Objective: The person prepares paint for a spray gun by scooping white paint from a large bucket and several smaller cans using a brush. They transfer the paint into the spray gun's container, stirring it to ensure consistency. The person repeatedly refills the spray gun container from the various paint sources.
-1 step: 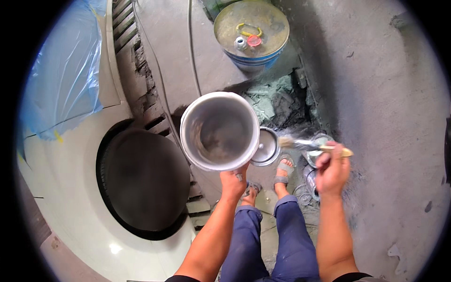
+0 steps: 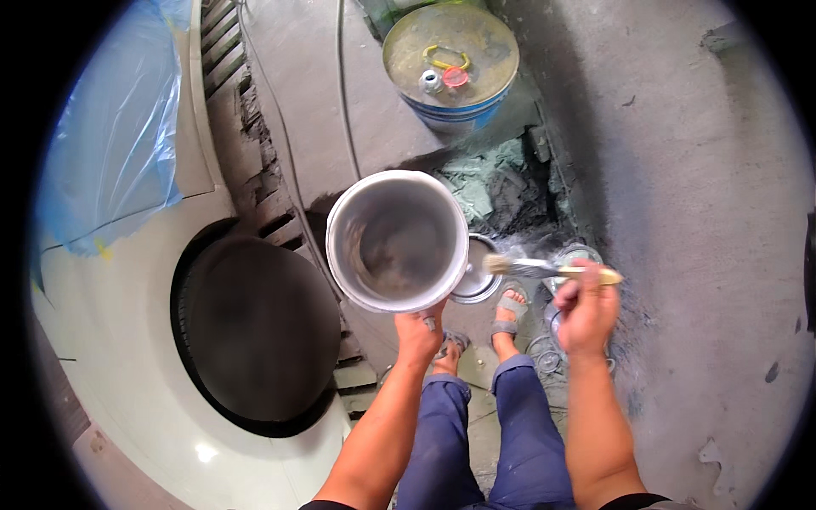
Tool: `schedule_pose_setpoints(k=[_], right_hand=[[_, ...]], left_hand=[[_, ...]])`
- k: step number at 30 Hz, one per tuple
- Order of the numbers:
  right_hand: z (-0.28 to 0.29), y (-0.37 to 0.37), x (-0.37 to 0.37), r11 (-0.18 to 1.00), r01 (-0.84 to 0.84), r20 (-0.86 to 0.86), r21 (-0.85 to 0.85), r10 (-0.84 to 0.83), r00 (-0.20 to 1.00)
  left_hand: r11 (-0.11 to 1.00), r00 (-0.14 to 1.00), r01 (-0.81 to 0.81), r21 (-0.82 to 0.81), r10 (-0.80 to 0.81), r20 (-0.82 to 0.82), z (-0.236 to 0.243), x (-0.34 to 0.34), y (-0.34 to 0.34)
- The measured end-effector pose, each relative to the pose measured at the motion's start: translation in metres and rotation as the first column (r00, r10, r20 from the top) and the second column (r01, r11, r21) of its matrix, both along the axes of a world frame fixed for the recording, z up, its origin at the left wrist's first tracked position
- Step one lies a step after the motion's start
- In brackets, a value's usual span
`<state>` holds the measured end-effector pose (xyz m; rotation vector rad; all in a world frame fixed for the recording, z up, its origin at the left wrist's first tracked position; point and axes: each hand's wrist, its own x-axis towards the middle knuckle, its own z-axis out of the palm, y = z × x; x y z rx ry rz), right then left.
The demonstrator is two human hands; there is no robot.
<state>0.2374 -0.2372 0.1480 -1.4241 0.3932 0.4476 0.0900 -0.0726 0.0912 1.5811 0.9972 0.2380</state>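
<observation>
My left hand [image 2: 418, 336] is closed on the near side of a grey-white bucket [image 2: 435, 234], which is tilted so its inside faces me. The bucket's inner wall is smeared grey, with a brownish-grey patch at the bottom. Out to the right, my right hand [image 2: 588, 321] grips a paintbrush [image 2: 535, 269] by its pale handle. The brush lies roughly level, its bristles pointing left toward the bucket, apart from the rim. Beneath the bristles, a round metal lid [image 2: 476, 276] on the floor is partly hidden by the bucket.
A cream car body [image 2: 110, 340] with a dark wheel [image 2: 259, 327] stands at the left, partly covered by blue plastic film [image 2: 115, 144]. Ahead is a metal drum [image 2: 450, 64]. Greenish rubble [image 2: 489, 178] fills a hole. Cables [image 2: 344, 102] cross the floor; cans [image 2: 580, 253] stand near my feet.
My right hand and the paintbrush have shifted a little left, bringing the bristles nearer the bucket. The bucket stays almost in place in my left hand.
</observation>
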Motion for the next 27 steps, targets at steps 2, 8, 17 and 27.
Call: schedule_pose_setpoints(k=[2,8,17,27], right_hand=[[-0.006,0.017,-0.014,0.99,-0.127,0.017,-0.068,0.128,0.992],[-0.005,0.008,-0.015,0.743,-0.362,0.361,-0.563,0.615,0.702],[0.007,0.025,-0.017,0.632,-0.528,0.545,-0.567,0.768,0.335],[0.01,0.025,-0.012,0.633,-0.537,0.513,-0.558,0.772,0.376]], left_hand=[[1.0,0.999,-0.011,-0.016,0.012,0.046,-0.004,0.0,-0.005],[0.997,0.999,-0.045,-0.065,0.044,-0.005,-0.001,0.001,-0.01],[0.991,0.994,-0.072,-0.117,0.061,-0.094,0.0,0.004,-0.007],[0.96,0.995,-0.032,-0.277,0.005,-0.098,0.008,0.011,0.009]])
